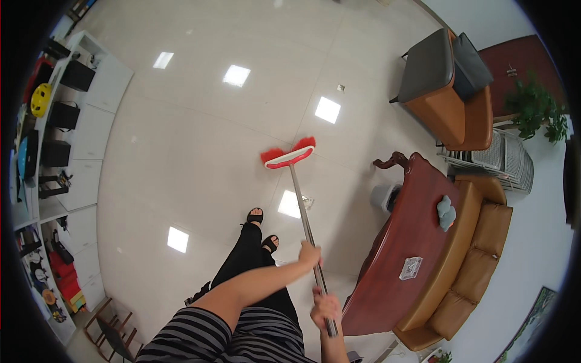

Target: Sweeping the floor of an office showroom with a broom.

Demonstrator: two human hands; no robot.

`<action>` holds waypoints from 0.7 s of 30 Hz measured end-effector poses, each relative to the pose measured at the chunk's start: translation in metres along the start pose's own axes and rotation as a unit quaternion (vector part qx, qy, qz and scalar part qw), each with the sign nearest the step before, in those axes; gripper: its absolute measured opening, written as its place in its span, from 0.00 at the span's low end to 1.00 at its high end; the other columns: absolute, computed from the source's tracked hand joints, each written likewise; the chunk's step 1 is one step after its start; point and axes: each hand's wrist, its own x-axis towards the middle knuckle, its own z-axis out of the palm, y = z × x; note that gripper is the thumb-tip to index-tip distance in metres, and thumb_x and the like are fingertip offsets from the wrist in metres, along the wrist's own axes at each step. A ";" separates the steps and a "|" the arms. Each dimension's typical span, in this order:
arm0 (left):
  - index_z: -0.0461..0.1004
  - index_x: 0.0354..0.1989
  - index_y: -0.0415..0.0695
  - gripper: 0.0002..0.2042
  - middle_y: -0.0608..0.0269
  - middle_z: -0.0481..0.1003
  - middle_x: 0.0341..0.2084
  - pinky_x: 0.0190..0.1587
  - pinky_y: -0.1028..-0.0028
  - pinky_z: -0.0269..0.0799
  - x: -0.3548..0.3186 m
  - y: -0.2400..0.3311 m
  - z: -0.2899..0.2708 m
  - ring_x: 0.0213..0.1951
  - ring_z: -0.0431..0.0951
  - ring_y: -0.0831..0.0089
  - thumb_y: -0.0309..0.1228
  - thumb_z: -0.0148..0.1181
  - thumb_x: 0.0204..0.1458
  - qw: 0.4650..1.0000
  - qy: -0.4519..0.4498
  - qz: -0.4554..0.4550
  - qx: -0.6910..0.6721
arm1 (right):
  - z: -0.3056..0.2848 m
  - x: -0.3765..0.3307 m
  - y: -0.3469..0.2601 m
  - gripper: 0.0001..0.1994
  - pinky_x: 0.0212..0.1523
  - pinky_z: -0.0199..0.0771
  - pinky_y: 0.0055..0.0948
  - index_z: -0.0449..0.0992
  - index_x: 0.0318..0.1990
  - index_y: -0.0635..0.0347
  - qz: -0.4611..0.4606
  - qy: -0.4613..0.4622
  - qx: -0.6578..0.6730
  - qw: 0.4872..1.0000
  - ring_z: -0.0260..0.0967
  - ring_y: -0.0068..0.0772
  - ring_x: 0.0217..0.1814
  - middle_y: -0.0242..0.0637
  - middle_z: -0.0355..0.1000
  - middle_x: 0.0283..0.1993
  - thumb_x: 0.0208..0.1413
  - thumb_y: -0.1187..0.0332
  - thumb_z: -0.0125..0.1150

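A broom with red bristles and a red and white head rests on the tiled floor ahead of me. Its metal handle slants back toward my body. My left hand is wrapped round the middle of the handle, with my forearm crossing in front of me. Closer to the handle's top end, my right hand grips it too, and the tip sticks out past the fist. My sandalled feet stand to the left of the handle.
A dark red wooden table stands to the right, with a glass ashtray on it and a waste bin beside it. Beyond are a tan sofa and an armchair. White shelves line the left.
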 end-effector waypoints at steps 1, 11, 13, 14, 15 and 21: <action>0.48 0.32 0.36 0.12 0.54 0.65 0.11 0.10 0.69 0.65 -0.028 0.001 0.013 0.10 0.69 0.66 0.26 0.45 0.46 0.996 -0.026 -0.022 -0.085 | 0.002 -0.024 0.004 0.11 0.05 0.55 0.18 0.58 0.42 0.67 -0.019 0.024 -0.025 0.999 0.51 0.18 0.07 0.30 0.53 0.13 0.50 0.77 0.36; 0.64 0.15 0.40 0.08 0.61 0.62 0.10 0.15 0.72 0.62 -0.015 -0.037 0.001 0.12 0.63 0.70 0.27 0.46 0.44 0.954 -0.157 -0.182 -0.179 | 0.038 0.013 0.034 0.03 0.12 0.49 0.14 0.61 0.33 0.59 -0.043 0.298 -0.256 0.919 0.46 0.11 0.11 0.22 0.50 0.15 0.51 0.75 0.41; 0.64 0.14 0.41 0.09 0.61 0.62 0.09 0.13 0.71 0.60 0.012 -0.024 -0.017 0.11 0.64 0.70 0.28 0.47 0.43 0.974 -0.122 -0.143 -0.127 | 0.039 0.039 0.019 0.04 0.12 0.52 0.14 0.61 0.34 0.63 -0.017 0.228 -0.163 0.960 0.47 0.12 0.11 0.24 0.50 0.15 0.51 0.76 0.40; 0.65 0.14 0.41 0.09 0.60 0.62 0.09 0.12 0.71 0.59 0.025 -0.013 -0.027 0.10 0.64 0.70 0.28 0.47 0.43 0.983 -0.097 -0.112 -0.106 | 0.039 0.051 0.011 0.06 0.10 0.53 0.14 0.61 0.35 0.67 -0.008 0.194 -0.129 0.973 0.48 0.13 0.10 0.25 0.50 0.15 0.51 0.76 0.38; 0.65 0.13 0.41 0.10 0.57 0.65 0.09 0.10 0.69 0.56 0.038 0.001 -0.034 0.10 0.66 0.68 0.29 0.47 0.43 0.992 -0.057 -0.097 -0.065 | 0.037 0.062 0.003 0.06 0.10 0.53 0.14 0.61 0.35 0.67 -0.002 0.199 -0.128 0.972 0.48 0.13 0.10 0.25 0.50 0.15 0.51 0.76 0.38; 0.63 0.19 0.29 0.08 0.52 0.66 0.10 0.12 0.72 0.68 0.059 0.046 -0.016 0.09 0.68 0.66 0.23 0.44 0.45 0.999 0.039 -0.025 -0.019 | 0.037 0.069 -0.041 0.08 0.07 0.54 0.15 0.58 0.39 0.70 0.056 0.003 0.012 0.998 0.50 0.16 0.08 0.30 0.52 0.14 0.51 0.77 0.37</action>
